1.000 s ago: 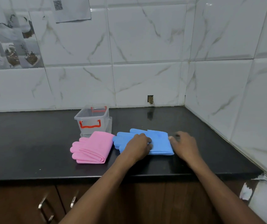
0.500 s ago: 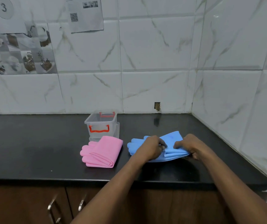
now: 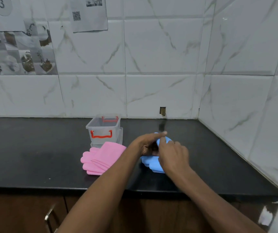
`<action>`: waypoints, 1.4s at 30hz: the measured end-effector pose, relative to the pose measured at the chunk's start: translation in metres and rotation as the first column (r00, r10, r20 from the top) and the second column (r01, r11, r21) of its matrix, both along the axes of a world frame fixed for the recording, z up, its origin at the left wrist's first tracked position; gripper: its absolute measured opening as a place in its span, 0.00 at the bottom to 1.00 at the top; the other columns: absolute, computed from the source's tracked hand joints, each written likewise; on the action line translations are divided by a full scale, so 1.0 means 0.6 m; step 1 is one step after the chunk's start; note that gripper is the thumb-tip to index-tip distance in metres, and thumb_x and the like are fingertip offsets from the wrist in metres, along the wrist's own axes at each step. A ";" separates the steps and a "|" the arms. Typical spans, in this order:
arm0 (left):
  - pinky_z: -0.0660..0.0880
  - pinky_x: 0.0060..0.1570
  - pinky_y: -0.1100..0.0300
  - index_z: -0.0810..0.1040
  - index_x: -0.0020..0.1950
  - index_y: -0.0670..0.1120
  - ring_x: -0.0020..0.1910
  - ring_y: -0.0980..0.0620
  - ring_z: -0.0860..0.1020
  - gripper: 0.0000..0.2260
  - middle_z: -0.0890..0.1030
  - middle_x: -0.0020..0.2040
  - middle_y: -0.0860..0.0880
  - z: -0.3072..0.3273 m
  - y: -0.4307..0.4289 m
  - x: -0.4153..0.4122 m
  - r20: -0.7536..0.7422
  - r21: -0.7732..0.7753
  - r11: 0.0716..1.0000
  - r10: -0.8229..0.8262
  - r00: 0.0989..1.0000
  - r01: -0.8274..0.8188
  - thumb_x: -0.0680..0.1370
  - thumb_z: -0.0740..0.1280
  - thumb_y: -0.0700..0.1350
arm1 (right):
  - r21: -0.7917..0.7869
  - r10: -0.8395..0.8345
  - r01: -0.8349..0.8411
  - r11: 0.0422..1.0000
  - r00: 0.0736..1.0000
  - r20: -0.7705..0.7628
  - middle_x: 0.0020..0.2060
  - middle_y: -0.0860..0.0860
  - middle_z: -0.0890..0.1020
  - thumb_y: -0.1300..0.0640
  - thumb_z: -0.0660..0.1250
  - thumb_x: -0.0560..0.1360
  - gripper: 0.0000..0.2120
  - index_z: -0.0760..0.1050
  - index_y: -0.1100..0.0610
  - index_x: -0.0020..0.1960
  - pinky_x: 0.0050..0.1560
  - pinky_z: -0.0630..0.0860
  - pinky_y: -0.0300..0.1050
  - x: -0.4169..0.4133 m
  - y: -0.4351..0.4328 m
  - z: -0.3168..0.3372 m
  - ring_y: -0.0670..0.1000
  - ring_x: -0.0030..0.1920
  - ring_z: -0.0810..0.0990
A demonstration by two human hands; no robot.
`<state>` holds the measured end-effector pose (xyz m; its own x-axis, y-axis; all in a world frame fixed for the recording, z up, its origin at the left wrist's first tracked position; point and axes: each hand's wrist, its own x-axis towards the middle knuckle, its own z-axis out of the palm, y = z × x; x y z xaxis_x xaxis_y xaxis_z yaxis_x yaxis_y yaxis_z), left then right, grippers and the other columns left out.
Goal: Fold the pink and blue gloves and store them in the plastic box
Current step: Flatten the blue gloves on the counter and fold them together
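The blue gloves (image 3: 152, 163) lie bunched on the black counter (image 3: 34, 157), mostly hidden under my hands. My left hand (image 3: 145, 143) grips their far part, fingers stretched over the top. My right hand (image 3: 173, 155) presses on them from the right and holds the folded-over part. The pink gloves (image 3: 102, 158) lie folded to the left, fingers pointing left, touching nothing but the counter. Behind the pink gloves stands the clear plastic box (image 3: 103, 130) with red handles, open on top.
A clear lid (image 3: 120, 137) leans against the box's right side. White tiled walls close the counter at the back and on the right. Wooden cabinet doors with metal handles (image 3: 48, 214) sit below the counter's front edge.
My right hand has carried the cuff end of the blue gloves leftward over the finger end. The blue gloves went from lying flat to a compact bundle between both hands.
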<state>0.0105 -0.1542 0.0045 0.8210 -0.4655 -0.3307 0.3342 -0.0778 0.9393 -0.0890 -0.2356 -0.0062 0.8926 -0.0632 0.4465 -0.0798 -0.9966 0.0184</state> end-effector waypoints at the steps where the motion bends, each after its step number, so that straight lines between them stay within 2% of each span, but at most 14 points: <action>1: 0.80 0.51 0.50 0.78 0.47 0.40 0.46 0.44 0.80 0.10 0.81 0.46 0.40 -0.005 -0.003 0.001 0.006 0.036 0.999 0.029 1.000 -0.030 0.77 0.69 0.47 | 0.005 0.013 -0.013 1.000 1.000 -0.009 0.56 0.54 0.79 0.59 0.59 0.77 0.20 0.65 0.57 0.68 0.44 0.64 0.46 -0.007 0.000 -0.012 0.56 0.56 0.77; 7: 0.78 0.50 0.46 0.72 0.54 0.37 0.45 0.41 0.80 0.09 0.79 0.47 0.37 -0.023 0.010 -0.007 -0.048 -0.068 0.993 0.094 0.994 -0.097 0.75 0.66 0.34 | 0.175 0.147 -0.128 0.976 0.984 -0.098 0.65 0.54 0.69 0.54 0.60 0.76 0.21 0.62 0.55 0.69 0.51 0.74 0.48 -0.031 -0.034 -0.061 0.55 0.62 0.72; 9: 0.79 0.45 0.49 0.74 0.49 0.38 0.44 0.42 0.79 0.10 0.79 0.44 0.39 -0.027 0.009 -0.001 0.145 0.051 0.982 0.174 0.974 -0.183 0.72 0.71 0.38 | 0.117 0.151 -0.135 0.984 0.978 -0.144 0.72 0.56 0.63 0.56 0.58 0.78 0.25 0.56 0.56 0.74 0.56 0.75 0.49 -0.027 -0.037 -0.073 0.56 0.70 0.68; 11: 0.74 0.36 0.57 0.73 0.40 0.42 0.35 0.47 0.75 0.13 0.76 0.36 0.43 -0.028 0.012 0.008 0.526 0.249 0.894 0.198 0.827 -0.373 0.68 0.76 0.46 | 0.047 0.126 -0.120 0.992 0.982 -0.141 0.74 0.59 0.61 0.57 0.58 0.79 0.27 0.52 0.58 0.76 0.59 0.74 0.49 -0.022 -0.034 -0.076 0.57 0.73 0.64; 13: 0.68 0.31 0.59 0.73 0.35 0.44 0.31 0.49 0.68 0.14 0.72 0.31 0.45 -0.031 0.016 0.013 0.694 0.285 0.839 0.152 0.703 -0.463 0.66 0.76 0.48 | -0.018 0.113 -0.116 0.993 0.986 -0.122 0.75 0.61 0.60 0.58 0.56 0.80 0.28 0.51 0.61 0.76 0.65 0.70 0.50 -0.013 -0.029 -0.076 0.57 0.74 0.63; 19: 0.68 0.37 0.59 0.82 0.40 0.36 0.35 0.50 0.73 0.08 0.77 0.35 0.42 -0.077 0.032 0.021 0.659 0.286 0.830 0.194 0.727 -0.480 0.72 0.71 0.42 | -0.088 0.254 -0.290 0.953 0.923 -0.289 0.79 0.60 0.45 0.57 0.49 0.81 0.29 0.43 0.61 0.79 0.77 0.44 0.54 0.003 -0.025 -0.088 0.59 0.78 0.44; 23: 0.71 0.47 0.57 0.81 0.52 0.41 0.51 0.42 0.78 0.10 0.79 0.54 0.43 -0.066 0.003 0.000 0.891 0.321 0.647 0.042 0.453 -0.692 0.75 0.63 0.38 | 0.037 0.350 -0.360 0.932 0.871 -0.345 0.79 0.58 0.44 0.47 0.49 0.78 0.35 0.43 0.60 0.79 0.78 0.41 0.53 -0.013 -0.037 -0.088 0.56 0.79 0.41; 26: 0.68 0.60 0.51 0.83 0.55 0.48 0.63 0.44 0.71 0.12 0.74 0.64 0.49 -0.077 -0.013 -0.009 0.921 0.388 0.590 -0.274 0.277 -0.708 0.76 0.62 0.42 | 0.093 0.412 -0.410 0.907 0.824 -0.388 0.77 0.59 0.58 0.47 0.52 0.78 0.31 0.58 0.61 0.76 0.77 0.52 0.52 -0.012 -0.046 -0.065 0.57 0.77 0.53; 29: 0.70 0.59 0.59 0.83 0.57 0.48 0.60 0.46 0.77 0.13 0.82 0.60 0.47 -0.088 0.003 0.002 0.847 0.464 0.765 -0.235 0.477 -0.447 0.79 0.61 0.41 | 0.472 0.555 -0.397 0.787 0.790 -0.261 0.65 0.49 0.76 0.59 0.58 0.76 0.19 0.75 0.57 0.66 0.65 0.68 0.44 -0.002 -0.077 -0.031 0.50 0.64 0.73; 32: 0.68 0.54 0.66 0.82 0.60 0.49 0.60 0.50 0.78 0.14 0.81 0.62 0.48 -0.097 0.016 0.004 0.804 0.438 0.816 -0.169 0.570 -0.377 0.80 0.59 0.39 | 0.706 0.241 -0.195 0.680 0.970 0.035 0.50 0.48 0.85 0.64 0.61 0.74 0.14 0.85 0.56 0.51 0.56 0.76 0.43 0.012 -0.115 -0.016 0.48 0.52 0.82; 34: 0.68 0.54 0.66 0.80 0.62 0.50 0.60 0.49 0.78 0.15 0.81 0.63 0.48 -0.102 0.015 0.006 0.805 0.434 0.815 -0.160 0.571 -0.384 0.81 0.58 0.40 | 0.763 0.051 -0.039 0.645 0.999 0.009 0.39 0.55 0.86 0.58 0.64 0.75 0.11 0.82 0.61 0.40 0.48 0.79 0.49 0.028 -0.123 -0.022 0.55 0.42 0.84; 37: 0.67 0.62 0.59 0.69 0.72 0.47 0.66 0.46 0.73 0.18 0.75 0.69 0.44 -0.110 0.011 0.011 0.808 0.452 0.783 -0.156 0.568 -0.428 0.82 0.56 0.41 | 0.930 0.097 0.040 0.365 0.992 -0.081 0.29 0.58 0.78 0.52 0.70 0.75 0.17 0.72 0.63 0.35 0.34 0.74 0.48 0.046 -0.096 -0.026 0.55 0.29 0.76; 40: 0.63 0.66 0.60 0.57 0.78 0.44 0.71 0.46 0.68 0.24 0.67 0.74 0.42 -0.115 0.016 0.005 0.814 0.397 0.802 -0.082 0.575 -0.447 0.82 0.56 0.41 | 0.996 0.215 0.065 0.063 0.974 -0.077 0.32 0.58 0.82 0.59 0.77 0.69 0.15 0.71 0.66 0.38 0.26 0.76 0.40 0.059 -0.065 -0.011 0.53 0.28 0.82; 42: 0.62 0.64 0.63 0.52 0.79 0.44 0.71 0.47 0.67 0.27 0.66 0.74 0.41 -0.117 0.020 0.000 0.818 0.336 0.830 -0.022 0.575 -0.445 0.82 0.56 0.40 | 0.996 0.266 0.091 0.007 0.960 -0.089 0.31 0.60 0.82 0.65 0.78 0.67 0.13 0.73 0.66 0.39 0.22 0.76 0.41 0.062 -0.052 -0.006 0.54 0.27 0.83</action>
<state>0.0105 -0.1423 -0.0654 0.9063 -0.2205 0.3606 -0.4179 -0.5955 0.6861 -0.0519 -0.2666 -0.0097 0.9695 -0.1934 -0.1506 -0.1623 -0.0460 -0.9857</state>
